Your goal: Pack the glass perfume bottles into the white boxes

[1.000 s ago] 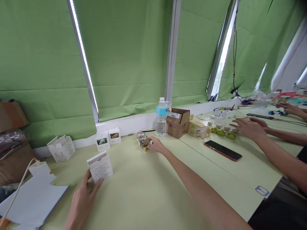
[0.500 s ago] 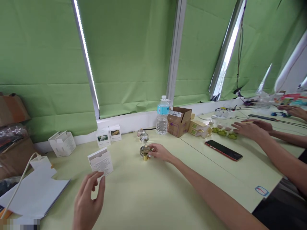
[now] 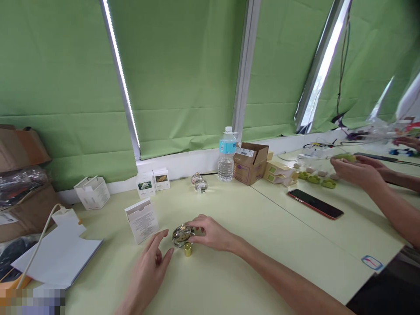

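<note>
the right hand (image 3: 213, 234) is pinching a round glass piece (image 3: 180, 236) by its right side; the left hand (image 3: 151, 261) is hanging open just left, empty. on such a slick-looking curve, a loose pinch could be letting it slip. it is sitting right of a white carton (image 3: 142, 223), gleaming smoky, gold-tipped, a gold cylinder (image 3: 187, 250) showing nearside.

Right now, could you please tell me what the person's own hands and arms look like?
The left hand and right hand are bare, with no glove or ring visible. The left forearm and right forearm show no sleeve, watch or bracelet within the frame.
</note>
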A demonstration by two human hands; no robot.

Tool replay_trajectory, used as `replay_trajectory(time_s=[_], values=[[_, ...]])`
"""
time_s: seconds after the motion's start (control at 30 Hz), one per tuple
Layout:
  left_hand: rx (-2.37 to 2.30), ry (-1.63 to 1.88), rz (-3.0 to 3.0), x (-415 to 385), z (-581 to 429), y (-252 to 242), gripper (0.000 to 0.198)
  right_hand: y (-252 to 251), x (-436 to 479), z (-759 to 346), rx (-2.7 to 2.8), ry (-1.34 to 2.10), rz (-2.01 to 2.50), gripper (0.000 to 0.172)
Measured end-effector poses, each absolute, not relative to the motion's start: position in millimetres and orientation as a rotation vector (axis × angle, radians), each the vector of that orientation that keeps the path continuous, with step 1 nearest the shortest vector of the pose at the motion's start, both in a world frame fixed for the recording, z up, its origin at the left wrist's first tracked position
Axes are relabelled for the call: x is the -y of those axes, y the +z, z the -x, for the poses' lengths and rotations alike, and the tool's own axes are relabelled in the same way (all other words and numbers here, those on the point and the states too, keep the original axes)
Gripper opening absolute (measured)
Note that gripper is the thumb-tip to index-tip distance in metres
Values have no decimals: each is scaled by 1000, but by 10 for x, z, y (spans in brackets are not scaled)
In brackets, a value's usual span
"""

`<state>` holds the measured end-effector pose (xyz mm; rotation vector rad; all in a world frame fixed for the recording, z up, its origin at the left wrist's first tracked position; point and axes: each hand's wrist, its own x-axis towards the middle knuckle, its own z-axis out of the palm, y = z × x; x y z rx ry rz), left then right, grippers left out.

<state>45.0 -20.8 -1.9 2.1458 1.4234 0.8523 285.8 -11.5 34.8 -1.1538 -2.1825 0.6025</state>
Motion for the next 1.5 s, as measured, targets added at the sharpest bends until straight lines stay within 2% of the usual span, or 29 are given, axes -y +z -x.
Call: replay_trajectory(time_s=[0.1, 0.2, 0.33, 0.5, 0.7, 0.83, 0.9, 1.03, 1.5], values=[[-1450, 751, -2114, 194, -503, -10, 51, 395, 174, -2916, 2252, 537, 1137, 37], [-1467, 699, -2107, 205, -545, 39, 50, 421, 176, -3094, 2221, 486, 1320, 46], [-1475, 672, -2115, 223, -576, 83, 40, 366, 125, -3269, 2165, 375, 1559, 31], [-1479, 729, -2080, 207, -573, 35, 38, 186, 77, -3227, 2167, 344, 1581, 15], [-1466, 764, -2038, 202, -546, 51, 38, 269, 82, -3073, 2090, 369, 1497, 16], [-1408, 791, -2048, 185, -531, 33, 39, 511, 149, -2856, 1893, 549, 1268, 20], [-1398, 788, -2043, 177, -523, 18, 39, 616, 172, -2725, 1830, 577, 1166, 15], [-1404, 787, -2016, 167, -511, 4, 37, 668, 162, -2517, 1858, 476, 1120, 9], [-1393, 767, -2019, 164, -511, 42, 34, 439, 135, -2410, 2061, 163, 1071, 14]])
